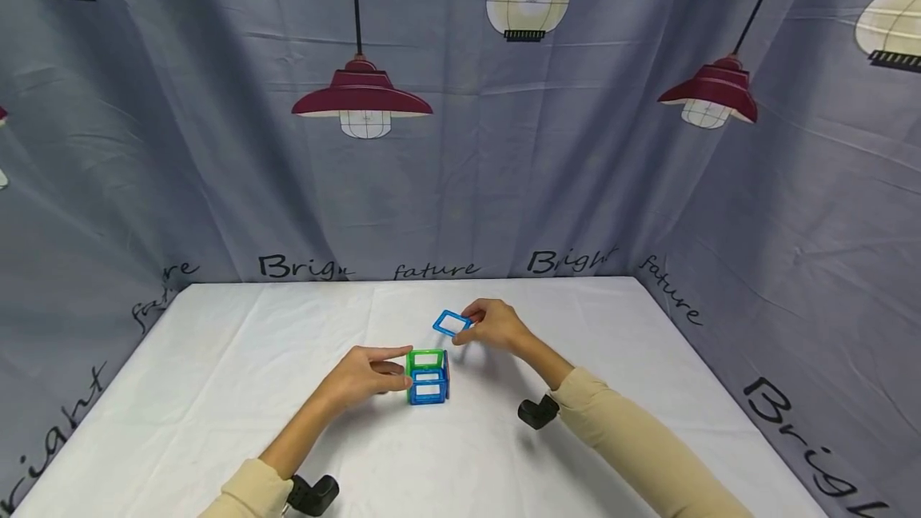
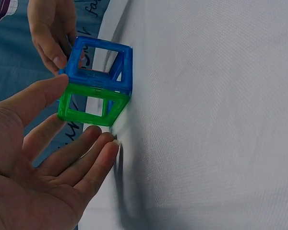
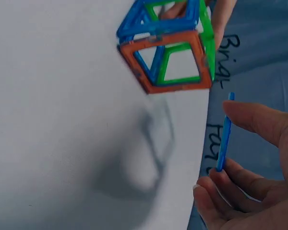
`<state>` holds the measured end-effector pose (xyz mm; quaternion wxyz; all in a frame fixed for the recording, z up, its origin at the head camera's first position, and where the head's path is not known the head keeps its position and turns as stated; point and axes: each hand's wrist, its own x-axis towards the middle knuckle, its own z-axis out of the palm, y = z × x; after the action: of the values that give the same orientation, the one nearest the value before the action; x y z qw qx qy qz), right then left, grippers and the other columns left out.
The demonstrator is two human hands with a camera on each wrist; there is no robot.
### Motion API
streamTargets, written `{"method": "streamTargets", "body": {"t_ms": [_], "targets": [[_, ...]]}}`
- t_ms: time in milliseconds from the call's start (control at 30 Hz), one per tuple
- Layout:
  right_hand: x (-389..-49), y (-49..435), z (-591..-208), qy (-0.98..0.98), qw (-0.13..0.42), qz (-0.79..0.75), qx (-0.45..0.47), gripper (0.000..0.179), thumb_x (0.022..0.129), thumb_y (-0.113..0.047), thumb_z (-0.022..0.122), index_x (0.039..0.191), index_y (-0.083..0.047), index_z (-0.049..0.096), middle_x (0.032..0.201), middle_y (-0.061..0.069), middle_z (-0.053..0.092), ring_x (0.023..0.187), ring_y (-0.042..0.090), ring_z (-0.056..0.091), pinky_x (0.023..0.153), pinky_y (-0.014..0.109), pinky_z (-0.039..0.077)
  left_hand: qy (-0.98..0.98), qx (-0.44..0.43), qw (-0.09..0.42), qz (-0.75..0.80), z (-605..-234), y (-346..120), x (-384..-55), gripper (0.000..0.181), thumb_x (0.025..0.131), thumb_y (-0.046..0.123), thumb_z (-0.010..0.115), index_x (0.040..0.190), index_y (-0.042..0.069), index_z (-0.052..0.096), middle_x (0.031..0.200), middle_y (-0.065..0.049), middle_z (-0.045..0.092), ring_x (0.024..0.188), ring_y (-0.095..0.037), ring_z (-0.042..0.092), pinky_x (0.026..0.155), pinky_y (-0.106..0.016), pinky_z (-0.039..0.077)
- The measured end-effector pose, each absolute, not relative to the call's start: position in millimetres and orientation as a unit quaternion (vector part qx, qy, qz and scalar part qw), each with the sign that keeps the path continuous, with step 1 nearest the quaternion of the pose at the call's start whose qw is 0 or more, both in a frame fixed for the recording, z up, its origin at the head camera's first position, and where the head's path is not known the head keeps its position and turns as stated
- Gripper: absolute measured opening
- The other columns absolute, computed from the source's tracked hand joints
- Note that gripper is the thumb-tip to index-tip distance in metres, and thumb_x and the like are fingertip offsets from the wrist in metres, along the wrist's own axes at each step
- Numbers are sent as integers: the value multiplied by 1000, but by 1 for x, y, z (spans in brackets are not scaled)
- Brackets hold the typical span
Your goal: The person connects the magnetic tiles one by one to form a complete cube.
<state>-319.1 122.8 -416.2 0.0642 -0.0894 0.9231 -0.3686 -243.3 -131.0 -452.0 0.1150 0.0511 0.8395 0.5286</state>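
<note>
A small cube of blue, green and orange magnetic tiles (image 1: 428, 381) stands on the white cloth. My left hand (image 1: 367, 374) holds it at its left side, thumb at the near edge and index finger at the far edge. In the left wrist view, the thumb tip lies where a blue tile meets a green tile (image 2: 84, 117). The right wrist view shows the orange tile (image 3: 177, 88) on another side. Beyond the cube and slightly right, my right hand (image 1: 496, 324) pinches a single blue square magnetic tile (image 3: 224, 136) between thumb and fingers, raised above the cloth.
White cloth (image 1: 612, 326) covers the table. Behind and beside it hangs a grey-blue curtain (image 1: 460, 182) printed with lamps and writing. A black wrist camera (image 1: 314, 496) sits at the left wrist, another black camera (image 1: 538, 412) at the right.
</note>
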Motion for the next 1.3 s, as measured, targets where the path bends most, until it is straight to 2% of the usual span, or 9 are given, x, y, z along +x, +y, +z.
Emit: {"method": "streamTargets", "body": {"t_ms": [200,400,633,900,1300], "targets": [[-301,118,-407,926,63,-342,-149,48,72,-28,90,114,-12,74,105,1,71,96,18,62,80,35,52,838,55,115,530,-452,-132,-243,57,84,24,84,137,15,66,113,-13,76,97,-20,72,81,-39,60],[-289,113,-403,916,78,-343,-191,49,74,-25,89,117,-10,73,111,4,72,104,29,64,82,35,53,836,57,115,534,-452,-133,-243,57,84,25,84,137,16,66,114,-14,75,99,-21,72,82,-40,60],[-281,108,-404,914,88,-329,-220,49,73,-26,90,118,-12,73,111,4,72,103,28,63,79,35,52,837,51,114,533,-450,-132,-242,57,84,26,84,137,16,66,115,-14,75,101,-23,72,84,-42,60],[-276,103,-406,911,113,-316,-242,50,73,-26,90,118,-12,74,113,4,73,107,30,62,82,39,53,834,54,121,535,-451,-134,-243,58,83,29,85,137,17,66,113,-12,76,100,-22,72,84,-41,59],[-273,102,-408,909,115,-306,-258,52,74,-23,90,122,-12,74,118,5,72,108,29,61,83,40,52,827,71,136,540,-451,-135,-243,61,85,26,83,141,13,62,116,-16,75,101,-24,73,83,-42,60]]}}
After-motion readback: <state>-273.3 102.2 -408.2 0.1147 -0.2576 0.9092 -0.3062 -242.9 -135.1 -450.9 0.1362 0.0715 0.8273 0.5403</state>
